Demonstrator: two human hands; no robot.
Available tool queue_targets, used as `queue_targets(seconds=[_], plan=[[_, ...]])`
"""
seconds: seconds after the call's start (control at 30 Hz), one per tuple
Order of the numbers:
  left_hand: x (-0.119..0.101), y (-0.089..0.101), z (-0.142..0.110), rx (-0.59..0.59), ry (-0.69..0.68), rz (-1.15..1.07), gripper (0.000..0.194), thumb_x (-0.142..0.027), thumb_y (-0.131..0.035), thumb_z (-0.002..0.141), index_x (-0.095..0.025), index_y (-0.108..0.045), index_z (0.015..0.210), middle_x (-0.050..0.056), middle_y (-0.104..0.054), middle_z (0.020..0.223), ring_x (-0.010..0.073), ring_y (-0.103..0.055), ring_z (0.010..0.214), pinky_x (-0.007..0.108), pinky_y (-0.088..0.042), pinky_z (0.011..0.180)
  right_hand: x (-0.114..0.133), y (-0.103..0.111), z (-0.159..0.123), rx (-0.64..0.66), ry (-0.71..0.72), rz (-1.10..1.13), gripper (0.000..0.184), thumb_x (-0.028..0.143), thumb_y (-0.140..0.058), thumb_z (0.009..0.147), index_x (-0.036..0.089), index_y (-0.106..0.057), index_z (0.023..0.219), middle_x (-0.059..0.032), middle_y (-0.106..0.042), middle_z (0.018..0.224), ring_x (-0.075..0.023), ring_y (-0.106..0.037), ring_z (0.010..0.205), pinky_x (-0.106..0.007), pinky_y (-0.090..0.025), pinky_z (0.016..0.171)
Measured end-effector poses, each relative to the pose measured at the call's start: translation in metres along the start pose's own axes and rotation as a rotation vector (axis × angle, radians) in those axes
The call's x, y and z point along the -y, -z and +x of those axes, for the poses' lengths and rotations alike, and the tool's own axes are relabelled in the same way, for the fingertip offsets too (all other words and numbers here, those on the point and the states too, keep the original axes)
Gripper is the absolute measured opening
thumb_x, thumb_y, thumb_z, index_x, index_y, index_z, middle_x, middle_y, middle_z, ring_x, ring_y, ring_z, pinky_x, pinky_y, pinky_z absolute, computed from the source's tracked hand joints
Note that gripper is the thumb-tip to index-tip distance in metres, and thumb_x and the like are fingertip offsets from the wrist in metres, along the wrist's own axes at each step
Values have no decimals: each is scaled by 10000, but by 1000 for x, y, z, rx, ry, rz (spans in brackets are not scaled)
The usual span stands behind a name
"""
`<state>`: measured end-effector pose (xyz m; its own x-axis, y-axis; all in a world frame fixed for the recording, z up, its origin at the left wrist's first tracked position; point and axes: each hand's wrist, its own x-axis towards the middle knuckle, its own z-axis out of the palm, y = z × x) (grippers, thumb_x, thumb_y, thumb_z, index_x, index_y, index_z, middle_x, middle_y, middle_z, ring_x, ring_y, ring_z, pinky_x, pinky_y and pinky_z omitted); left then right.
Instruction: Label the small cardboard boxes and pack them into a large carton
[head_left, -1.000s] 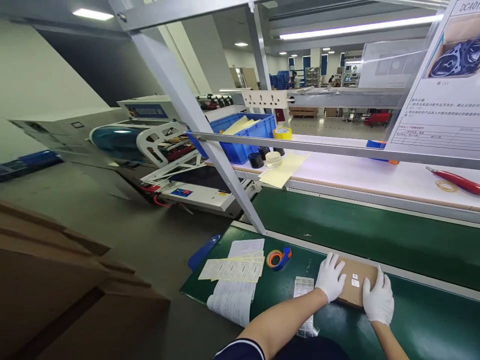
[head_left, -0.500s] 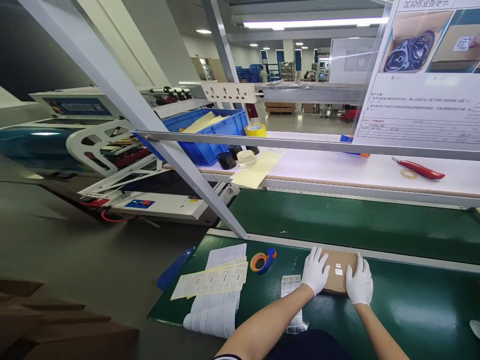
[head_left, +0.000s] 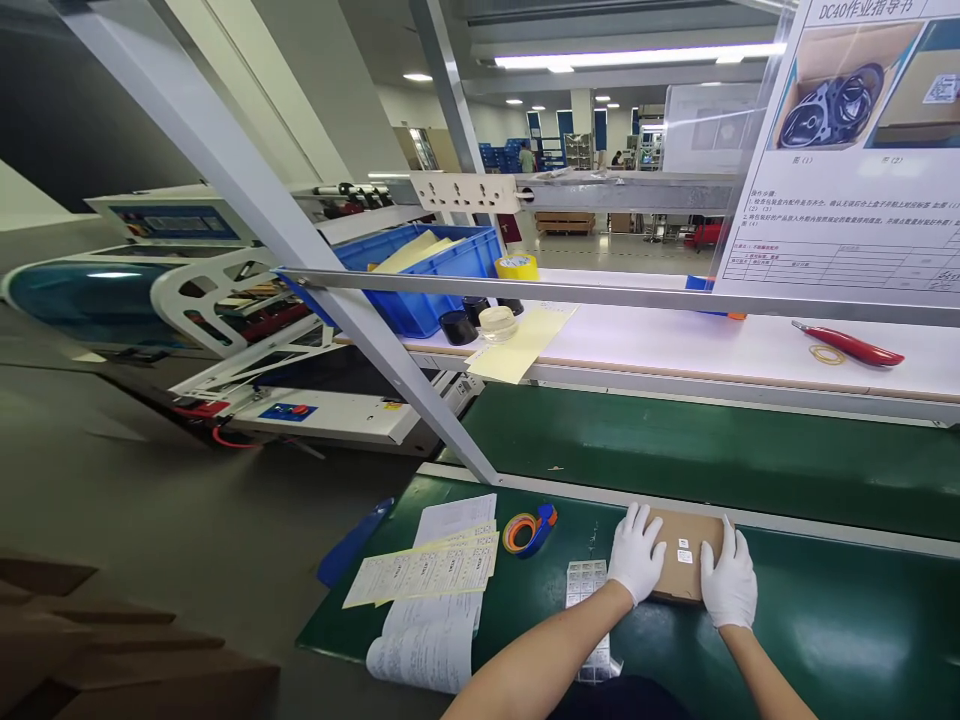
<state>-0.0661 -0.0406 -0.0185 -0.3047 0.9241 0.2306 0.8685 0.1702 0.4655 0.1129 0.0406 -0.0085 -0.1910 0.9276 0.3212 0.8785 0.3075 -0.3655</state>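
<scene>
A flat brown cardboard box (head_left: 677,580) lies on the green bench mat (head_left: 817,600), with two small white labels (head_left: 684,550) on its top. My left hand (head_left: 636,553), in a white glove, presses against the box's left side. My right hand (head_left: 730,580), also gloved, holds its right side. Close to my left hand, a strip of small printed labels (head_left: 586,590) lies on the mat. Further left are an orange-and-blue tape dispenser (head_left: 529,530) and yellow-backed label sheets (head_left: 420,568) on white papers (head_left: 424,640).
A blue-handled tool (head_left: 354,543) lies at the bench's left end. Beyond a metal strut (head_left: 300,250), a white shelf (head_left: 660,335) holds a blue crate (head_left: 420,275), tape, and red-handled cutters (head_left: 847,344). A printed instruction sheet (head_left: 847,150) hangs at upper right. A machine stands left.
The head view has swung and levelled since the oldest frame. The box stays on the mat between both gloved hands, with no clear shift in their hold.
</scene>
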Motion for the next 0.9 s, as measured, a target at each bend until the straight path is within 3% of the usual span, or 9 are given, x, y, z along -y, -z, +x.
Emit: queue_targets(seconds=[0.9], plan=[[-4, 3, 4, -15, -25, 28, 445, -355, -550, 951, -259, -633, 1378, 84, -485, 1560, 338, -334, 1493, 525, -425, 1134, 4, 6, 2, 1, -1, -9, 651, 434, -410, 993, 185, -328, 1589, -205, -501, 1414, -347, -561, 1171, -434, -492, 878]])
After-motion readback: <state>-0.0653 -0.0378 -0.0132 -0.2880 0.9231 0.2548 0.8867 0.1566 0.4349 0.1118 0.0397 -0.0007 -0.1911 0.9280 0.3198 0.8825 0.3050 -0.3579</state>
